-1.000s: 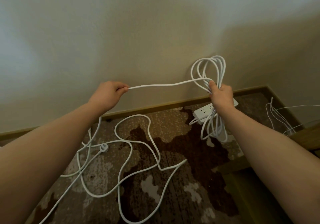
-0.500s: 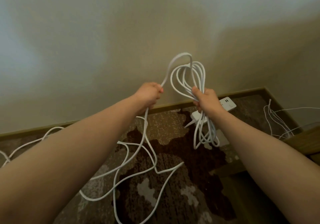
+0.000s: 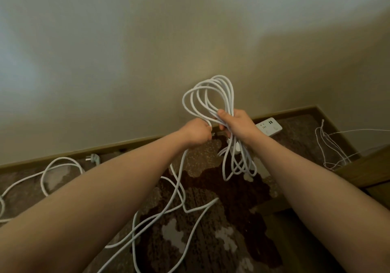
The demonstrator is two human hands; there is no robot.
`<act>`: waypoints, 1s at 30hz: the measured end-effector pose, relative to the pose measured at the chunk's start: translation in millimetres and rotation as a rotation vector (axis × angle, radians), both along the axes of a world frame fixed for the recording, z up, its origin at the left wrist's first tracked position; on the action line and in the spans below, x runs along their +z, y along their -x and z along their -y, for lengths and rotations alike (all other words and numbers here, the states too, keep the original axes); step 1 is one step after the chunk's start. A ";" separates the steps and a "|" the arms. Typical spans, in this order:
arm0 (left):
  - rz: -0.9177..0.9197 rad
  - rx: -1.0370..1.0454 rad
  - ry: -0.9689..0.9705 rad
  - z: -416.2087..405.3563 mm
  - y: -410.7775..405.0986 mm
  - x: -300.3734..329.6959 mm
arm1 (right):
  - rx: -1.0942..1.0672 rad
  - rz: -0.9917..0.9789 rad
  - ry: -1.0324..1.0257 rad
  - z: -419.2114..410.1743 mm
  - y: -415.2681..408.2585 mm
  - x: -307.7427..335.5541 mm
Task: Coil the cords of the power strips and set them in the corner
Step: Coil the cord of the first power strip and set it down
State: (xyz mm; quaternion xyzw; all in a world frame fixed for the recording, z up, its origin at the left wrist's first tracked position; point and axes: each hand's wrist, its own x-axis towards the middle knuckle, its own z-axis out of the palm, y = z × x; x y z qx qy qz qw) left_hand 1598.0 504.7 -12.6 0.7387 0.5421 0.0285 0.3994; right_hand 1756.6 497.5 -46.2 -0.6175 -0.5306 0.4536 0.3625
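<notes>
The right hand (image 3: 236,125) is gripping the coil (image 3: 213,97), fingers (image 3: 224,114) curled round the gathered loops, which are rising toward 12 o'clock and hanging toward 6. The left hand (image 3: 196,132), touching it at 9 o'clock, is pinching the loose cord (image 3: 179,188) trailing down across the carpet (image 3: 232,220). The strip (image 3: 270,127) is lying at 3 o'clock by the baseboard (image 3: 126,146). A plug (image 3: 94,158) is resting at 9 o'clock. Thin wires (image 3: 329,148) are crowding the corner.

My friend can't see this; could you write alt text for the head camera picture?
A right hand grips a bundle of white cord loops while the left hand feeds in more cord. Loose cord trails across a patterned carpet; a white power strip shows behind the right wrist.
</notes>
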 end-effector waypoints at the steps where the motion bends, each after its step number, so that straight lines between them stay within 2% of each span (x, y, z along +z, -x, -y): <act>1: 0.034 0.013 -0.020 1.1 -1.1 -1.9 | 0.023 0.002 -0.007 0.3 1.4 0.6; 4: 0.115 0.078 -0.063 2.8 -3.2 -9.2 | 0.022 -0.003 -0.009 0.1 2.5 3.2; 12: 0.107 -0.008 -0.182 10.1 0.5 -16.7 | -0.025 -0.021 0.082 -3.5 -2.5 6.4; 17: 0.154 0.077 -0.225 10.4 0.0 -17.3 | -0.054 -0.010 0.128 -8.1 -3.9 8.3; 20: 0.190 0.126 -0.161 8.4 -0.2 -18.2 | -0.068 -0.006 0.135 -9.2 -4.2 8.5; 24: 0.230 0.084 -0.013 11.1 6.2 -23.2 | -0.120 0.005 0.103 -9.9 -7.3 6.8; 30: 0.267 0.119 0.009 14.6 13.0 -36.4 | -0.098 -0.089 0.127 -9.9 -8.0 3.0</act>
